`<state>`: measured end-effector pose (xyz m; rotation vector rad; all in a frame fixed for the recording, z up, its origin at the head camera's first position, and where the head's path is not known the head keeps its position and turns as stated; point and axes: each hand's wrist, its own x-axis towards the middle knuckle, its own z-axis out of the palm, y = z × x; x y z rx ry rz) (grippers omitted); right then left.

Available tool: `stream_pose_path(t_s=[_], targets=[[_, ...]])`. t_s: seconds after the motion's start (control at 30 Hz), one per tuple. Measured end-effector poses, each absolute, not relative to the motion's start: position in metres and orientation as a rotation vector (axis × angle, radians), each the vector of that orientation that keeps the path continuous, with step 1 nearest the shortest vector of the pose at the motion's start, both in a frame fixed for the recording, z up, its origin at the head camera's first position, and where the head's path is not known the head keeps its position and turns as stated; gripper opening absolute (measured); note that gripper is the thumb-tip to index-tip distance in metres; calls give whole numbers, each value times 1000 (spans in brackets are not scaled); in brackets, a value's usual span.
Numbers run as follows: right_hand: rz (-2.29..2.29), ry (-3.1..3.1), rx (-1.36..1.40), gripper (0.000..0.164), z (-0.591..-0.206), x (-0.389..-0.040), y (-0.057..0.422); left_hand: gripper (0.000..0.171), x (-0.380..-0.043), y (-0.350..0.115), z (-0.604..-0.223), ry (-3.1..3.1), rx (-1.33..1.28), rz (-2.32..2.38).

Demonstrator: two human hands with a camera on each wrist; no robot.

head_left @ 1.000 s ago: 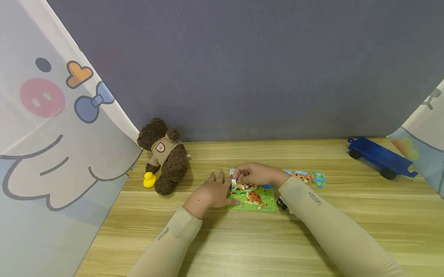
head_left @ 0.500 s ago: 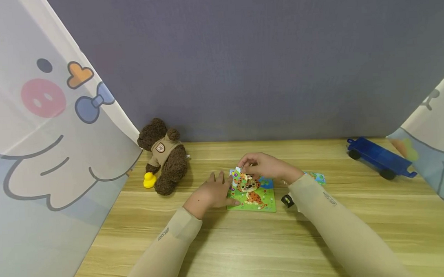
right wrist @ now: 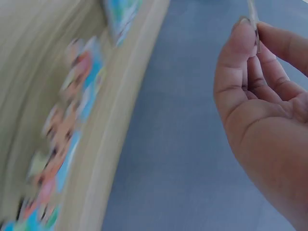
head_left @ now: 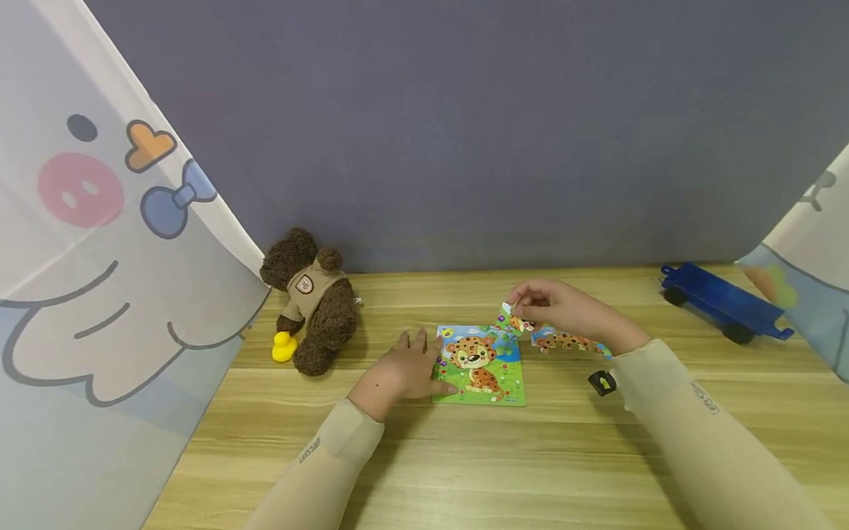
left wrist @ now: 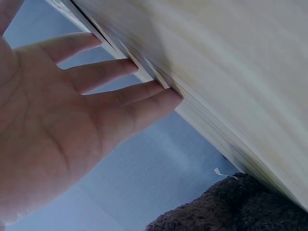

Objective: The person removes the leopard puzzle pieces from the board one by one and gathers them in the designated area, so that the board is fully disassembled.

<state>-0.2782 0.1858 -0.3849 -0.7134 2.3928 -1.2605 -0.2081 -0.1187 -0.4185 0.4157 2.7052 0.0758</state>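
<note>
A square jigsaw board [head_left: 509,388] with a leopard picture lies on the table. My left hand [head_left: 403,371] rests at its left edge, fingers spread and thumb over the lower left part. In the left wrist view, the left fingers [left wrist: 103,74] look straight, tips at the tabletop. My right hand [head_left: 562,307] pinches a jigsaw piece [head_left: 507,320] between thumb and fingertips, by the board's upper right corner. Seen edge-on in the right wrist view, that piece [right wrist: 253,17] is thin. Several loose leopard pieces [head_left: 567,341] lie in a row right of the board, partly under the right hand.
A brown teddy bear [head_left: 331,323] in a tan shirt lies at the back left, with a yellow toy duck [head_left: 284,347] beside it. On the far right stands a blue toy wagon [head_left: 724,297]. A small black object [head_left: 602,382] is by the right wrist. A grey wall closes the back.
My right hand has moved from over the board's upper left to the right, carrying the jigsaw piece off the leopard picture. My left hand has stayed in place.
</note>
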Motion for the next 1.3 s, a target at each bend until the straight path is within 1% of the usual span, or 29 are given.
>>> stream_pose_path(t_s=[0.33,0.7,0.93,1.17,1.3], targets=[[-1154,2349,-699,22,-411,-273,223,101,-207,-119,-418,2693,395,97],[-1108,2234,-770,16,-436,-271,232,100,-206,-118,-416,2685,386,122],[-1072,2274,-779,14,-442,-273,230,100,-206,-118,-415,2680,391,119],[-1032,2357,-797,12,-438,-273,229,100,-206,-118,-415,2678,391,124],[-996,2439,-766,16,-435,-273,229,100,-207,-117,-415,2681,390,135]])
